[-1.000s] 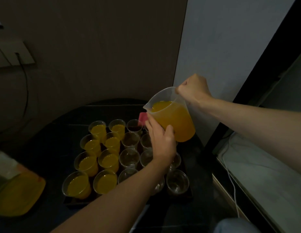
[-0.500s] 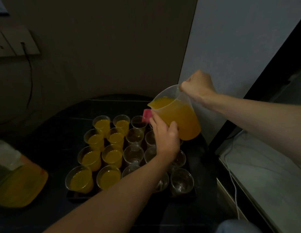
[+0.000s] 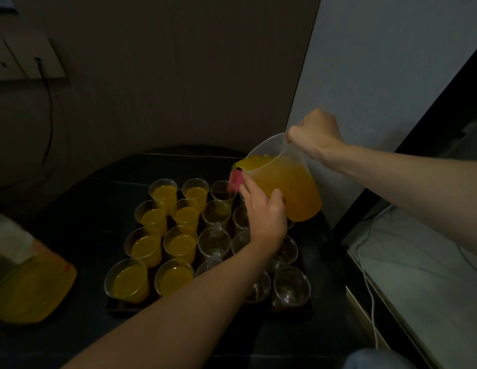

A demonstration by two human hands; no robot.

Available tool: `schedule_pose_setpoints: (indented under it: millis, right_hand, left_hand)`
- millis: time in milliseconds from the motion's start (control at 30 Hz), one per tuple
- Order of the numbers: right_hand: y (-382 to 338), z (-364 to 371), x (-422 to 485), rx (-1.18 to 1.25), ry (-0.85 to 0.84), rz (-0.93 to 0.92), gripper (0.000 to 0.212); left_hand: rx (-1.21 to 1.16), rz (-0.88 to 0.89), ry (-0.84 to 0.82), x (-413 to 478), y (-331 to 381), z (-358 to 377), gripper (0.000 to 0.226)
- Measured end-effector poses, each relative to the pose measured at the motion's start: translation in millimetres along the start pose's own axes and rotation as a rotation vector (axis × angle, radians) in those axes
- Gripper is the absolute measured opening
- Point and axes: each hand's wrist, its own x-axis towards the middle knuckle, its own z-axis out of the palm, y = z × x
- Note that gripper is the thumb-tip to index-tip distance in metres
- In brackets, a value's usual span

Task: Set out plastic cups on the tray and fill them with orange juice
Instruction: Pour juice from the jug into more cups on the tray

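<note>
A clear jug (image 3: pixel 293 187) of orange juice tilts to the left over the dark tray (image 3: pixel 290 308). My right hand (image 3: pixel 316 133) grips its handle at the upper right. My left hand (image 3: pixel 265 211) holds the jug's lower side, with a small pink thing (image 3: pixel 236 179) under the spout by its fingertips. The spout hangs above an empty cup (image 3: pixel 222 191) in the back row. Several clear cups on the left half, such as one at the front (image 3: pixel 127 280), hold juice. Several empty cups (image 3: pixel 292 286) stand on the right half; my left forearm hides some.
The tray sits on a dark table (image 3: pixel 80 209) in a corner. A yellow container (image 3: pixel 29 288) lies at the left edge. A wall socket with a black cable (image 3: pixel 44 83) is at the upper left. A pale surface with white cables (image 3: pixel 407 278) lies to the right.
The jug has tipped further to the left, and the juice now reaches the spout. Both hands kept their hold.
</note>
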Motion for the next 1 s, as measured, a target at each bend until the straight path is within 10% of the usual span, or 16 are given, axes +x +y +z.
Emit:
schedule_pose_setpoints:
  millis: [1000]
  right_hand:
    - [-15, -8, -1, -0.028, 0.003, -0.021, 0.036]
  left_hand:
    - [-0.063, -0.026, -0.011, 3, 10, -4, 0.088]
